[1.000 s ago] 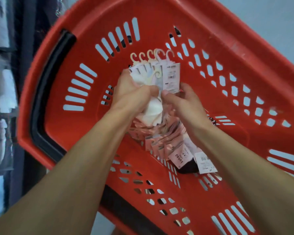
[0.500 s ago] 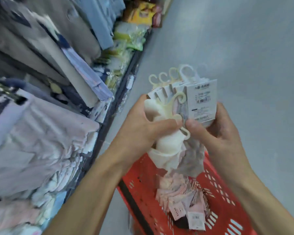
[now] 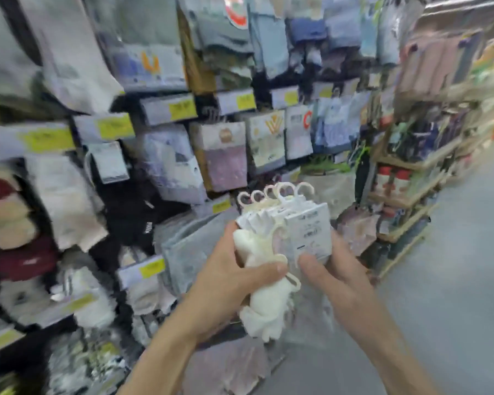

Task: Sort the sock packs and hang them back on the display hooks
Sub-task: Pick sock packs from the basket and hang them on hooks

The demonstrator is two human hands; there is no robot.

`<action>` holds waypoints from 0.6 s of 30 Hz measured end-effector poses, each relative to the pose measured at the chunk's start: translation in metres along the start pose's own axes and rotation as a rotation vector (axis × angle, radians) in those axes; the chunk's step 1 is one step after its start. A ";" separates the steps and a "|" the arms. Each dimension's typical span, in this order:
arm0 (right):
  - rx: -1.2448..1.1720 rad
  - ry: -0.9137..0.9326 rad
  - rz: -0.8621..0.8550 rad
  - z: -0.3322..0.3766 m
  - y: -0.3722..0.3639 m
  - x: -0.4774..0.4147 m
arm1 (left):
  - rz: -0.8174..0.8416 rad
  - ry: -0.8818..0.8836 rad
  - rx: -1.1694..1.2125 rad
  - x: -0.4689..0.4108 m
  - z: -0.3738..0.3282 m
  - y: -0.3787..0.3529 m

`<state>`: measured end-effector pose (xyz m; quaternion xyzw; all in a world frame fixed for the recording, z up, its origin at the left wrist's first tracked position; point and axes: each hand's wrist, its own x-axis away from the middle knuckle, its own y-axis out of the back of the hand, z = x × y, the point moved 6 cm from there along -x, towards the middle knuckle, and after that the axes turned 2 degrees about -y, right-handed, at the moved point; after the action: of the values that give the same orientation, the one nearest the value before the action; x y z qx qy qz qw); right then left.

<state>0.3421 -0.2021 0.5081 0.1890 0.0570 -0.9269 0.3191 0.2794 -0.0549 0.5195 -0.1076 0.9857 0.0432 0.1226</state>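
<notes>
A bundle of white sock packs (image 3: 280, 238) is held in front of me, its several cream plastic hanger loops (image 3: 274, 192) fanned out on top and a white barcode label (image 3: 310, 233) facing me. My left hand (image 3: 234, 283) is closed around the bundle's left side, thumb across the soft white socks that hang below. My right hand (image 3: 334, 269) grips the right side, thumb on the label's lower edge. The sock display wall (image 3: 166, 155) fills the view behind, blurred, with hanging packs and yellow price tags (image 3: 183, 108).
Hanging sock and garment packs crowd the wall on the left and at the top. A wooden shelf rack (image 3: 411, 195) with bottles and goods stands at the right. Grey aisle floor (image 3: 454, 280) lies lower right.
My view has swung up from the red basket to the display wall; the basket is out of view. Both hands have lifted the bundle of sock packs, with the same grip.
</notes>
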 end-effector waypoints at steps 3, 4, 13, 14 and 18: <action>-0.007 0.096 0.122 0.073 -0.067 -0.015 | -0.077 -0.082 -0.086 0.037 -0.082 0.052; -0.016 0.130 0.147 0.092 -0.089 -0.016 | -0.081 -0.110 -0.101 0.052 -0.104 0.068; -0.285 0.194 0.263 0.198 -0.288 0.040 | -0.225 -0.233 -0.060 0.227 -0.220 0.197; -0.305 0.193 0.289 0.206 -0.309 0.049 | -0.241 -0.234 -0.056 0.247 -0.228 0.210; -0.320 0.162 0.451 0.237 -0.384 0.083 | -0.321 -0.200 -0.112 0.319 -0.259 0.252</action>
<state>-0.0281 0.0008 0.6889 0.2179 0.1841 -0.7936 0.5374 -0.1390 0.0968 0.7043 -0.2652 0.9349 0.0884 0.2188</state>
